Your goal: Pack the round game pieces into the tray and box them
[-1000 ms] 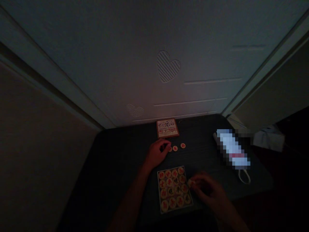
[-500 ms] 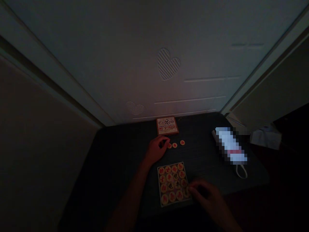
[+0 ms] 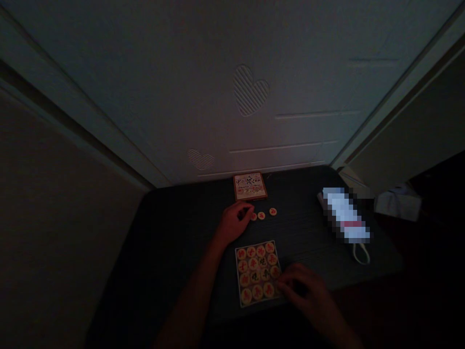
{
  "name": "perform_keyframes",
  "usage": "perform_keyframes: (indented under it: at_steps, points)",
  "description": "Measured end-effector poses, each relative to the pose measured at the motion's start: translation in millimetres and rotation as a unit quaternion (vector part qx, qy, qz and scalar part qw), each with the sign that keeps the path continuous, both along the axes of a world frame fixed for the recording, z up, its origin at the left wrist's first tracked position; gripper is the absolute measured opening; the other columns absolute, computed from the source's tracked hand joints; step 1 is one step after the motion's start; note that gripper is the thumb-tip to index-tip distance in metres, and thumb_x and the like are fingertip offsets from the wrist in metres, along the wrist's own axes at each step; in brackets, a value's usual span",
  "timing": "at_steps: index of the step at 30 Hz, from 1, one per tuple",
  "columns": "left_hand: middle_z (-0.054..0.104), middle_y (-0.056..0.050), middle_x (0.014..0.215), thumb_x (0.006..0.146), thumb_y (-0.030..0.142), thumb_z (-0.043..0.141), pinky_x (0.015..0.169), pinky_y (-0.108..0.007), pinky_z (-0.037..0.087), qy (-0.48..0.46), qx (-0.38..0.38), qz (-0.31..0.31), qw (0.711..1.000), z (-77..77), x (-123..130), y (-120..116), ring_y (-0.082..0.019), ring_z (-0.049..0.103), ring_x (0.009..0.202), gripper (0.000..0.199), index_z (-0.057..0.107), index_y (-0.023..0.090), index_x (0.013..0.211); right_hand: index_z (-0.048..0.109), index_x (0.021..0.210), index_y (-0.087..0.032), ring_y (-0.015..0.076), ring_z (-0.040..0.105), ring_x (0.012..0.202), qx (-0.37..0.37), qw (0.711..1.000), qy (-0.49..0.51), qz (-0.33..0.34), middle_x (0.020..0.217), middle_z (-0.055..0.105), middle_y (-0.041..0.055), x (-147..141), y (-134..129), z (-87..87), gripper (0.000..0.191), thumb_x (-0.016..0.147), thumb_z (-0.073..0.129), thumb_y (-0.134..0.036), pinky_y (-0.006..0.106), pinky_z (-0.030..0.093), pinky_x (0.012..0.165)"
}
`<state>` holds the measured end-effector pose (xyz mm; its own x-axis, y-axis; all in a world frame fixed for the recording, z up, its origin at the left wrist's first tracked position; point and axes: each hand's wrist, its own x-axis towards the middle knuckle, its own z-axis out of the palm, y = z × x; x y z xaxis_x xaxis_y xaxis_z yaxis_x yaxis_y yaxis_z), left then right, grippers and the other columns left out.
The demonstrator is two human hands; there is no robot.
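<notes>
Can't tell if my R hand (image 3: 305,287) or L hand (image 3: 234,225) grips; R bump cd unseat pcs (image 3: 257,291) in tray (image 3: 238,278) just left of it.

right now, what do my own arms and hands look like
The left hand and right hand are ungloved, and the left forearm and right forearm show no sleeves. No watch, ring or marking can be made out, though the light is dim.

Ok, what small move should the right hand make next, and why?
Probably ease the right hand back slightly: its fingers reach over the near right corner of the tray, so how things sit in that corner is hard to see.
</notes>
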<state>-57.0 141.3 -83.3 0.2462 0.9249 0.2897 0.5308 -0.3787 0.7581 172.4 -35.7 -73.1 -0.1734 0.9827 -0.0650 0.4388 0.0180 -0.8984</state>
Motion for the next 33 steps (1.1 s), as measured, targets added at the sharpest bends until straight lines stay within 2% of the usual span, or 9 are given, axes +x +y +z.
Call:
perform_keyframes:
  at_steps: [33]
  points:
    - [0.075, -0.001, 0.092, 0.094, 0.033, 0.062, 0.068, -0.027, 0.051, 0.002, 0.004, 0.009, 1.0, -5.3, -1.1, 1.7, -0.015, 0.066, 0.072, 0.015, 0.074, 0.024, 0.098, 0.07, 0.081, -0.024, 0.0167, 0.063, 0.072, 0.041, 0.999, -0.036, -0.002, 0.079, 0.065, 0.0019, -3.5, -2.1, -7.2, 0.021, 0.095, 0.062, -0.037, 0.026, 0.05, 0.065]
